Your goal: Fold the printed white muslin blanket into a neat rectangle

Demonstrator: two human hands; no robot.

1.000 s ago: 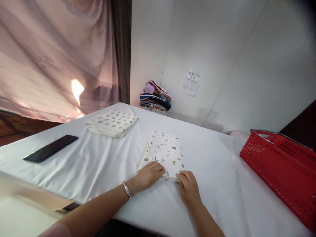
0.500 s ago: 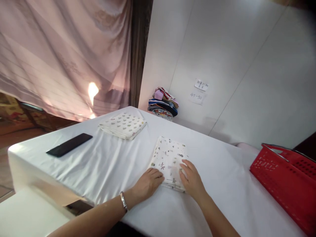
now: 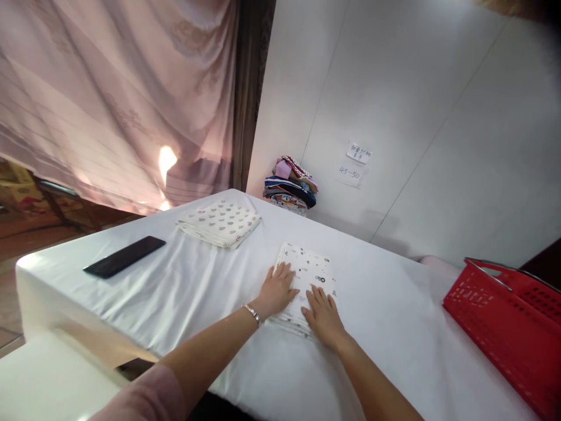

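Observation:
A folded white cloth (image 3: 309, 266) with small printed figures lies on the white-covered table in front of me. My left hand (image 3: 277, 289) rests flat on its left part, fingers stretched forward. On the right part lies my right hand (image 3: 323, 316), palm down with fingers spread. Neither hand grips anything. Parts of the cloth's near half are hidden under my hands. A second folded cloth (image 3: 221, 222), white with grey prints, sits farther back to the left, apart from both hands.
A black flat device (image 3: 125, 257) lies at the table's left. The red perforated basket (image 3: 504, 327) stands at the right edge. Behind the table's far edge is a pile of folded clothes (image 3: 290, 186) by the wall. A pink curtain (image 3: 118, 88) hangs at the left.
My left hand has moved forward and up from the cloth's near left edge onto its top. My right hand has shifted left from its right edge onto the cloth, now flat.

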